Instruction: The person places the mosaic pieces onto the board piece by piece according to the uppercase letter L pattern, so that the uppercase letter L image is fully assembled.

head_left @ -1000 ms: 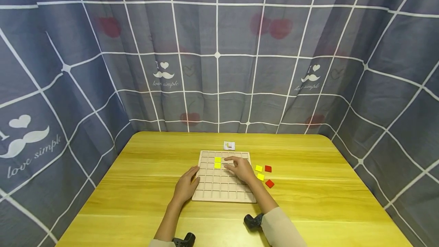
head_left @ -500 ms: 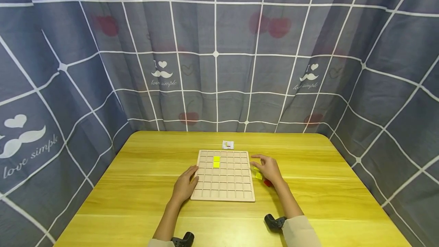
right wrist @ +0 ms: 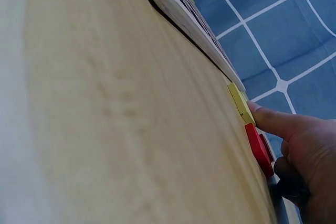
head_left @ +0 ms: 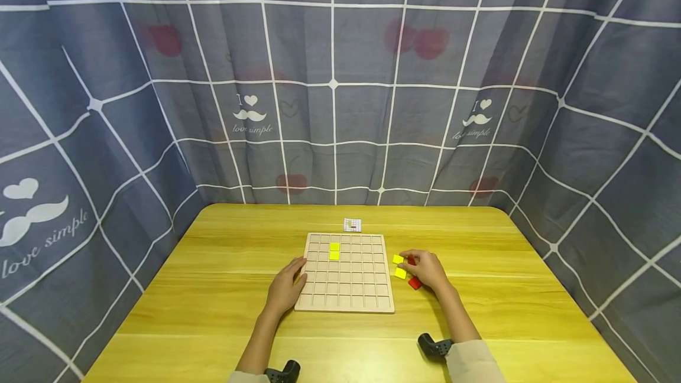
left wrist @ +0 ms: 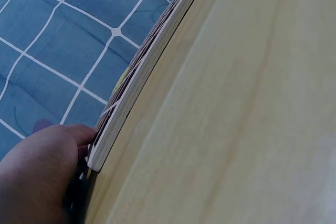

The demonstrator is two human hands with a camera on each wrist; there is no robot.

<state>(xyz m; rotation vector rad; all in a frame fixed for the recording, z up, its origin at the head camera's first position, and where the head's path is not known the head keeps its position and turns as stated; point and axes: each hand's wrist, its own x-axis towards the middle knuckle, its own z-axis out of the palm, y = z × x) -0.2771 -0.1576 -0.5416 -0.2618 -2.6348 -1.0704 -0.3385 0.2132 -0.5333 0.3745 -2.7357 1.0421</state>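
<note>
- Grid board [head_left: 346,288]: holds two yellow tiles [head_left: 334,255]; left hand [head_left: 284,288] relaxed at its left edge.
- Right of board: loose yellow squares [head_left: 401,273]; red squares [head_left: 414,283], one partly hidden by right hand [head_left: 430,270], whose grip I can't tell.
- Behind board: card [head_left: 352,225], curtain [head_left: 367,105].

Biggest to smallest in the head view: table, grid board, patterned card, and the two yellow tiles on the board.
Table
Grid board
Patterned card
Far yellow tile and near yellow tile: too alike to rank
</note>
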